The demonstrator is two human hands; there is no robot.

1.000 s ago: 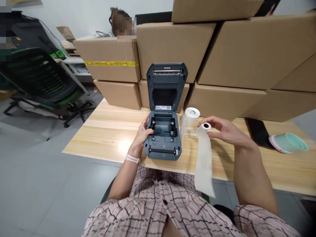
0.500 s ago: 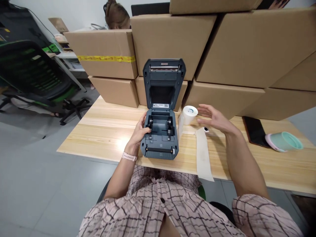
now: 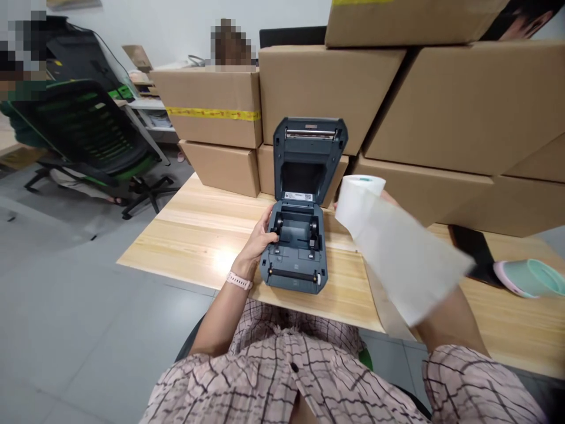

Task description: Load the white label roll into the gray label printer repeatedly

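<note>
on the worktop (image 3: 194, 235): open printer (image 3: 300, 250), lid sticker unreadable
left hand (image 3: 260, 238): fingers clasp printer's side
right hand (image 3: 389, 199): fingers hold paper roll (image 3: 359, 197), now lifted

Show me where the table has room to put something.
Widest bare wood: left of the printer, between boxes and front edge. Smaller patch: front right, before the cup. Crowded around the paper roll and phone.

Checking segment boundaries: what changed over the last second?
The right hand set the near-empty core and its strip down on the table, then picked up the fuller paper roll and lifted it beside the label printer, loose tail hanging toward the camera. The left hand stayed on the printer's left side; lid open, boxes and cup unmoved.
</note>
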